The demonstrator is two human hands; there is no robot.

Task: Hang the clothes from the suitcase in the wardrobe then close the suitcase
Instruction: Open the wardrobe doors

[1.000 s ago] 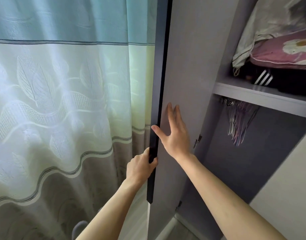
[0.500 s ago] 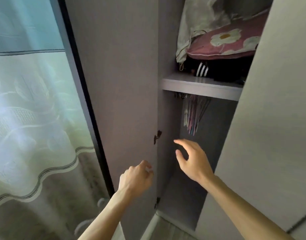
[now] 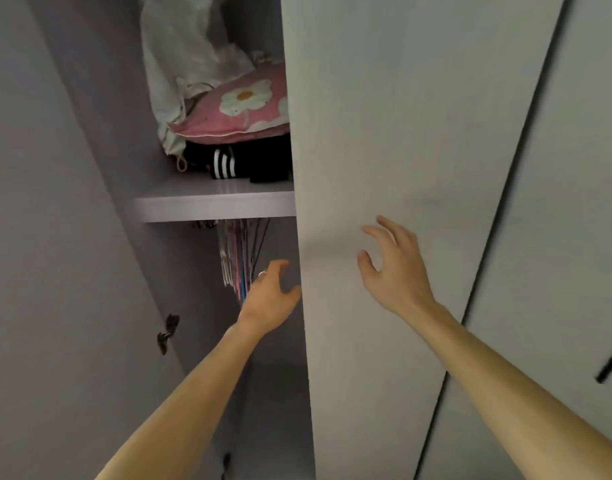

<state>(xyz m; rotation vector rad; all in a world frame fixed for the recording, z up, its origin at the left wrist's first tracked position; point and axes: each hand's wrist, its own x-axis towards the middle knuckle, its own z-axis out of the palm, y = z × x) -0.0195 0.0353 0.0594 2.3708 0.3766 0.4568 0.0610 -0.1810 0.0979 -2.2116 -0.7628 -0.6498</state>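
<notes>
The wardrobe stands half open: its left door (image 3: 55, 271) is swung wide, its right door (image 3: 384, 133) is still closed. My left hand (image 3: 268, 299) reaches into the gap, fingers apart, thumb at the closed door's left edge. My right hand (image 3: 394, 268) hovers spread over that door's front, holding nothing. Under the shelf (image 3: 214, 207) hangs a bunch of empty hangers (image 3: 237, 258), just beyond my left hand. No suitcase or clothes from it are in sight.
On the shelf lie a pink flowered pillow (image 3: 242, 109), a pale fabric bag (image 3: 183, 57) and a black item with white stripes (image 3: 228, 164). A hinge (image 3: 167, 332) sits on the open door. A further door with a black handle (image 3: 611, 363) is at right.
The view swung right, away from the curtain. My left hand let go of the left door's edge and went into the wardrobe. My right hand moved onto the closed right door's front.
</notes>
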